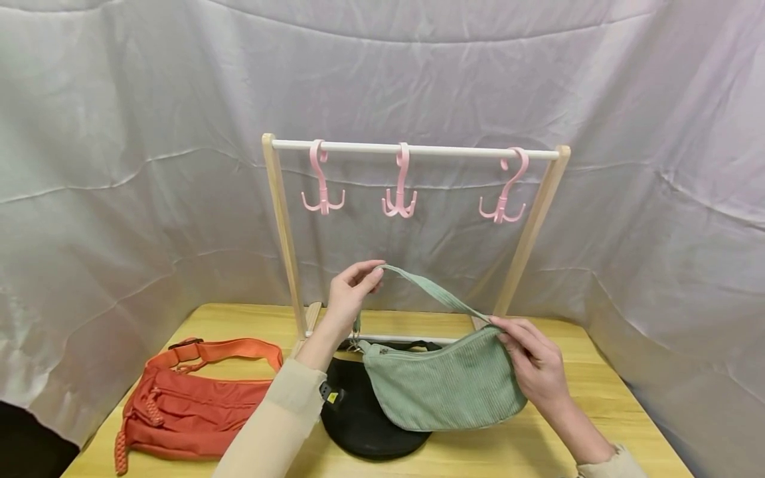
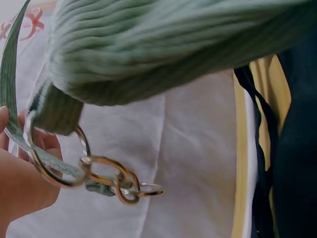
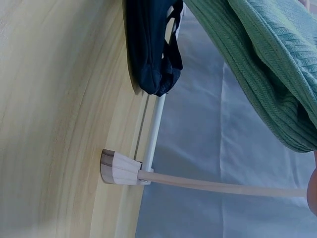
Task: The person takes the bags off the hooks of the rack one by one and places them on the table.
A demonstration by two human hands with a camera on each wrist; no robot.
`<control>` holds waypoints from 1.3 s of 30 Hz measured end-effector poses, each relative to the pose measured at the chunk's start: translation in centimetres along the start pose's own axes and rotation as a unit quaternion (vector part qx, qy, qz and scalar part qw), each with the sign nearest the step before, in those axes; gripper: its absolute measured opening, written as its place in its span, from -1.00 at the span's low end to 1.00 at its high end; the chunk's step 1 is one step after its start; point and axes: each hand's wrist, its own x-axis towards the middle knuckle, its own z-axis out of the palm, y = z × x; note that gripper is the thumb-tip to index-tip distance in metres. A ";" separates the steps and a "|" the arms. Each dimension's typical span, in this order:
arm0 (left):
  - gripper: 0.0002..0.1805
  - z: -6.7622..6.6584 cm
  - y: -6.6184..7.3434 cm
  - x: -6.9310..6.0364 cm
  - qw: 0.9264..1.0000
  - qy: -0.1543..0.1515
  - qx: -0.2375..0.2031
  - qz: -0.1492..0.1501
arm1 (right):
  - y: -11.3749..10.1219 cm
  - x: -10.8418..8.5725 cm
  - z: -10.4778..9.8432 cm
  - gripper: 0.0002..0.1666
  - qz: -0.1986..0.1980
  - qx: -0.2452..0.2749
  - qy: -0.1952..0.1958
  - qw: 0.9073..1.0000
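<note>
A green corduroy shoulder bag [image 1: 445, 385] hangs in the air in front of the rack, tilted, its strap [image 1: 433, 289] drawn out above it. My left hand [image 1: 352, 292] pinches the strap near its top. At the bag's upper right corner, my right hand [image 1: 534, 362] grips the strap's end between thumb and fingers. Metal rings [image 2: 104, 171] join strap and bag at the other end, in the left wrist view. Only the edge of the right hand [image 3: 312, 191] shows in the right wrist view. A black bag [image 1: 370, 431] lies on the table, partly hidden behind the green one.
A rack with wooden posts [image 1: 283, 245] and a white rail [image 1: 364, 147] stands behind. Three pink hooks [image 1: 323, 189] hang from the rail. An orange-red bag [image 1: 197, 405] with its strap looped lies at the left of the wooden table [image 1: 609, 411]. Grey cloth [image 1: 179, 99] surrounds everything.
</note>
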 end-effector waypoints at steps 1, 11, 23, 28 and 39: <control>-0.71 -0.1 -0.1 -0.1 1.000 -0.004 0.003 -0.003 | 0.0 0.0 0.0 -0.78 0.000 0.000 0.002 1.000; -0.71 -1.0 -1.3 -1.2 0.998 -0.042 0.038 -0.022 | 0.1 -0.1 -0.1 -0.76 0.003 -0.002 0.015 1.000; -0.70 -1.6 -2.0 -2.5 0.994 -0.087 0.056 -0.020 | -0.3 -0.2 -0.2 -0.77 0.019 -0.009 0.022 1.000; -0.69 -1.9 -2.3 -2.9 0.993 -0.089 0.081 -0.020 | -0.4 -0.1 -0.2 -0.79 0.023 -0.012 0.026 0.999; -0.63 -2.4 -2.6 -3.7 0.977 -0.125 0.166 0.036 | -0.5 -0.4 -0.1 -0.81 0.038 -0.051 0.047 0.997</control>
